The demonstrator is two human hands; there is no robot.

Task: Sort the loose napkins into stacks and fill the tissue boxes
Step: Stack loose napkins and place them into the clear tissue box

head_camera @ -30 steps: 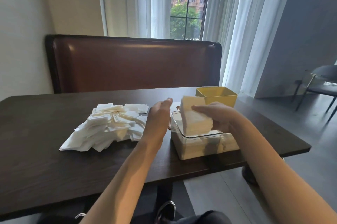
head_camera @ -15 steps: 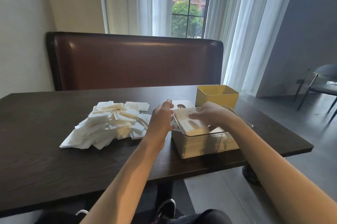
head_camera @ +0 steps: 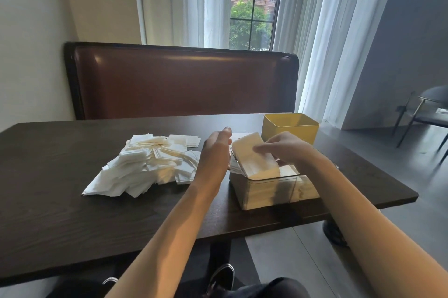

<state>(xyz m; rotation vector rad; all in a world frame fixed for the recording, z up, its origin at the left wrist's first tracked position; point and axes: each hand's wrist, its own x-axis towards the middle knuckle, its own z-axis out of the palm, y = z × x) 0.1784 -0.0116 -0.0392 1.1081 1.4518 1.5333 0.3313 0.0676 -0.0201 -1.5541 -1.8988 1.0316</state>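
Right hand (head_camera: 286,149): fingers pressed flat on a napkin stack (head_camera: 254,159), holding nothing.
Left hand (head_camera: 216,152): fingers straight, just left of that stack, gripping nothing.
Bench (head_camera: 60,176): its right edge lay close beyond the right hand; a hard shove might have slid the box off.
Loose napkins (head_camera: 148,164): heaped left of the left hand, easily scattered by that forearm.
Clear tissue box (head_camera: 271,191): under the right hand.
Stack risk: tilted on the rim, it might have fanned out or jammed.
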